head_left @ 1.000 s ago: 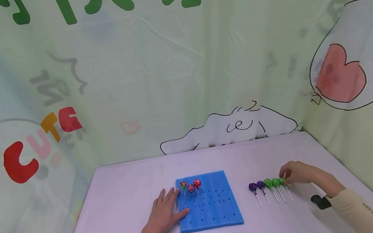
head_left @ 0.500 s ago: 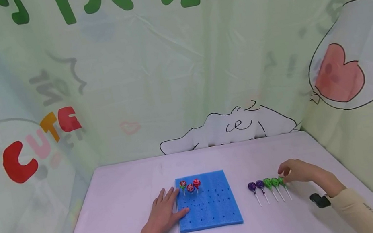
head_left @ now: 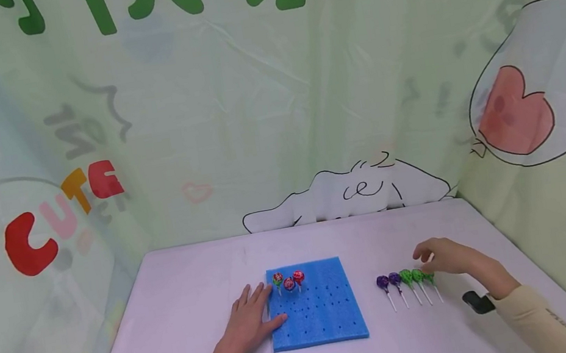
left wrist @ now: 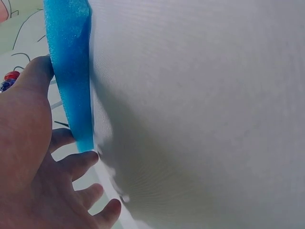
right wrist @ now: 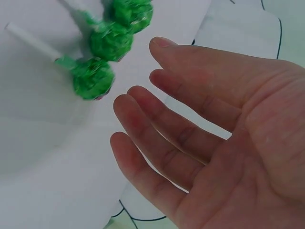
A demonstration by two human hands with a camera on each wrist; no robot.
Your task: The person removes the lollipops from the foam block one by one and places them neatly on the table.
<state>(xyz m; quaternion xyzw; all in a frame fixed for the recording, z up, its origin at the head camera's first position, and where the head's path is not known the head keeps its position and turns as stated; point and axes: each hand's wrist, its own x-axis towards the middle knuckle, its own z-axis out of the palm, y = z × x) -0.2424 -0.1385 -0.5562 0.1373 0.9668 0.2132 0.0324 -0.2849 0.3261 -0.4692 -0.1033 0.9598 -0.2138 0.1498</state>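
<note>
Three green lollipops [right wrist: 110,42] lie just beside the relaxed, parted, empty fingers of our right hand [head_left: 447,255]; the blue board [head_left: 330,317] touches the spread fingers of our left hand [head_left: 246,327], which grips nothing.

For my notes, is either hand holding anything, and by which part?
Nothing is held: the right hand is empty; the left hand only touches the blue board.

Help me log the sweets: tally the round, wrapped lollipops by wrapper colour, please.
Round purple-wrapped lollipops on white sticks: 2
Round green-wrapped lollipops on white sticks: 3
Round red-patterned lollipops, standing in the blue foam board: 3
Total: 8
</note>
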